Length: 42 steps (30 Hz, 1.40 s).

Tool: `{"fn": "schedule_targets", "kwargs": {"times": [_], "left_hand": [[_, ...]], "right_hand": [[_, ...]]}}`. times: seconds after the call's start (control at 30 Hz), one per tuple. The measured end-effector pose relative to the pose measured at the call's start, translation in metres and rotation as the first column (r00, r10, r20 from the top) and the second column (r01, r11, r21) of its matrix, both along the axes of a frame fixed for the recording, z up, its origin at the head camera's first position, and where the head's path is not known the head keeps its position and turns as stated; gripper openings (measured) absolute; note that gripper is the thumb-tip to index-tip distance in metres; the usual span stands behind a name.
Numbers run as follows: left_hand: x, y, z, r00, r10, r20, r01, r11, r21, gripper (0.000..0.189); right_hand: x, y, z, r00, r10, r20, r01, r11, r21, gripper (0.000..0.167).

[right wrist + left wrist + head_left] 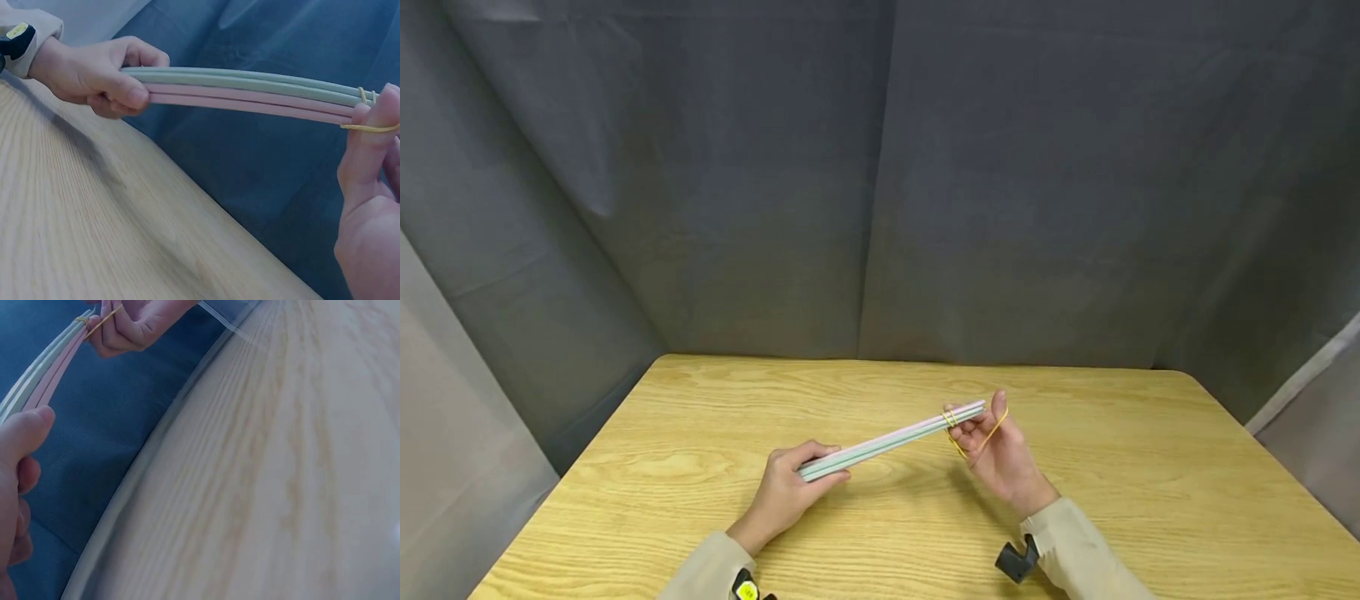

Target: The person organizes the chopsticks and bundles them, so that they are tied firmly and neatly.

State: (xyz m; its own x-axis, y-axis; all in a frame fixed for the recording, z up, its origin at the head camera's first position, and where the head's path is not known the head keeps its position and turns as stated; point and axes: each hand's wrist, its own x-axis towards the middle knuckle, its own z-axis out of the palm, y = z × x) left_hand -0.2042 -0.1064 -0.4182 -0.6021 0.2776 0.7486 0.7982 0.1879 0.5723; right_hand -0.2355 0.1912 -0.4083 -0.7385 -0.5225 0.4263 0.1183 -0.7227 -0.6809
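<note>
The left hand is hiding the near end of a bundle of pale green and pink sticks inside its grip, its thumb lying along one side and its fingers closing round the other; the right hand is partly passing behind the far end, its fingers curling to hold a stretched yellow rubber band, whose other turns are wrapping the sticks close to their tips; how many turns there are is staying hard to make out, as is the exact count of sticks; the left wrist view is cutting off the bundle at its left edge, and the right wrist view is cropping the right hand; the bundle is hanging above the table between both hands, its long axis slanting, in the head view, from the left hand up and rightward, the banded end pointing away from the person; below, the table is showing yellowish wood grain; behind it, dark grey cloth is hanging in folds, with paler panels standing at either side.
</note>
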Motion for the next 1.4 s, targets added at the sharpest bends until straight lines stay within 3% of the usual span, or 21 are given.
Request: {"fn": "schedule_targets", "kwargs": {"times": [0.17,0.33,0.67,0.9,1.1,1.2,1.4], "left_hand": [[0.003,0.000,0.006,0.998,0.012,-0.059,-0.013,1.000,-0.015,0.027],[0.002,-0.001,0.005,0.997,0.015,-0.070,-0.016,1.000,-0.015,0.028],[0.004,0.000,0.007,0.998,-0.002,-0.068,0.000,1.000,-0.028,0.028],[0.004,0.002,0.009,0.996,-0.007,-0.084,0.003,0.999,-0.039,0.028],[0.005,0.001,0.011,0.997,0.030,-0.067,-0.035,0.997,-0.070,0.027],[0.002,0.000,0.004,0.997,0.041,-0.063,-0.046,0.995,-0.084,0.027],[-0.012,-0.004,-0.019,0.998,0.046,-0.033,-0.049,0.994,-0.099,0.026]], "right_hand": [[-0.003,0.002,-0.001,0.999,0.039,0.034,-0.037,0.998,-0.046,0.079],[-0.004,0.001,0.001,0.998,0.048,0.027,-0.046,0.997,-0.061,0.079],[-0.005,0.005,0.004,0.992,-0.003,-0.123,0.012,0.998,0.069,0.053],[-0.006,0.009,0.004,0.999,0.034,-0.041,-0.034,0.999,0.000,0.066],[-0.004,0.009,0.005,0.997,-0.001,-0.075,0.007,0.996,0.088,0.054],[-0.003,0.011,0.007,0.994,-0.077,-0.078,0.092,0.972,0.215,0.042],[-0.003,0.015,0.010,0.981,-0.179,-0.069,0.191,0.876,0.443,0.024]]}}
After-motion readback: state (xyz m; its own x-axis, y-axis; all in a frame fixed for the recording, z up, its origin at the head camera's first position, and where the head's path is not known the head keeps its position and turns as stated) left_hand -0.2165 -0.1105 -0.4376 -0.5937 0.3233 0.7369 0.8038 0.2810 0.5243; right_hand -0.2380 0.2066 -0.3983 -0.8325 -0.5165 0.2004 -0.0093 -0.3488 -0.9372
